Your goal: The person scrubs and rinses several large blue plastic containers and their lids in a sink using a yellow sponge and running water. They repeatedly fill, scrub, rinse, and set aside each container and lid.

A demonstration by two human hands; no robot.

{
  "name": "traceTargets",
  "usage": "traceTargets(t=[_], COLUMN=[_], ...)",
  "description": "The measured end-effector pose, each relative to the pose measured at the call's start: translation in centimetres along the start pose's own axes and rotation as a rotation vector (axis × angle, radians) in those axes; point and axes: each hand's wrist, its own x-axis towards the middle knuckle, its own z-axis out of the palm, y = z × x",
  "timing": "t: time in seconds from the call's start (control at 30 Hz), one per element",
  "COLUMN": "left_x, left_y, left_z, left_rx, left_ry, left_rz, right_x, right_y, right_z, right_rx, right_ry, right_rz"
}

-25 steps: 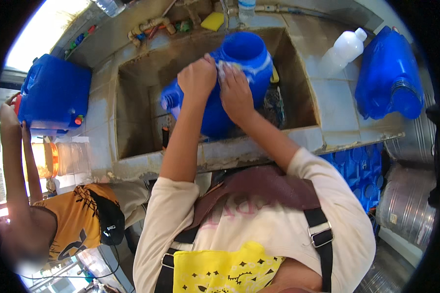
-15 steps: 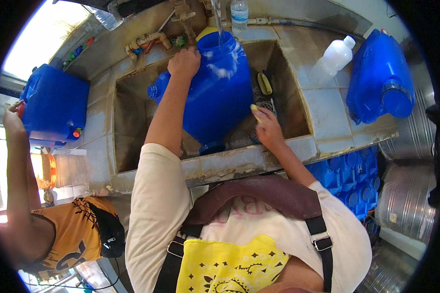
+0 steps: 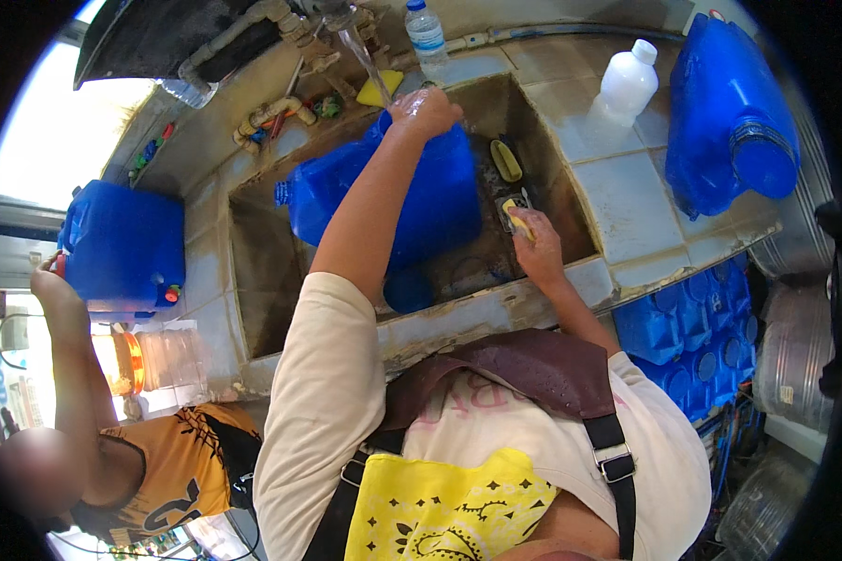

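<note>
In the concrete sink lies a wet blue plastic jug, tilted, with a capped spout toward the left. My left hand is closed at the jug's upper end, beneath water running from the tap; its fingertips are partly hidden. Low in the sink's right side, my right hand grips a small yellow sponge. The sponge is at a small dark-and-light item whose kind I cannot make out. Just beyond it rests a pale-green oblong scrubber.
Another blue jug and a white bottle stand on the right counter. A clear bottle and yellow sponge cloth are behind the sink. At left, a co-worker's hand touches a blue container.
My left hand has moved right, to the jug's upper end under the water. The jug has tipped in the sink. My right hand has shifted slightly right and nearer with the sponge.
</note>
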Motion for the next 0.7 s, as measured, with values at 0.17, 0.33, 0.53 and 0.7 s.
traceTargets(t=[0.17, 0.33, 0.53, 0.7], left_x=[-0.3, -7.0, -12.8, -13.9], left_y=[-3.5, -6.9, -6.6, -13.0], left_z=[-2.1, -4.8, -1.0, 0.3], left_rx=[-0.095, -0.299, -0.438, -0.623], left_ry=[0.112, 0.316, 0.541, 0.643], left_rz=[0.013, -0.126, -0.347, -0.339], right_x=[0.4, 1.8, 6.4, 11.3], right_y=[1.7, -1.8, -14.2, -6.4], right_z=[-0.1, -0.3, 7.3, 9.8], right_rx=[0.172, 0.329, -0.162, -0.404], right_ry=[0.113, 0.22, 0.058, 0.244], right_rz=[0.034, 0.128, -0.549, -0.362])
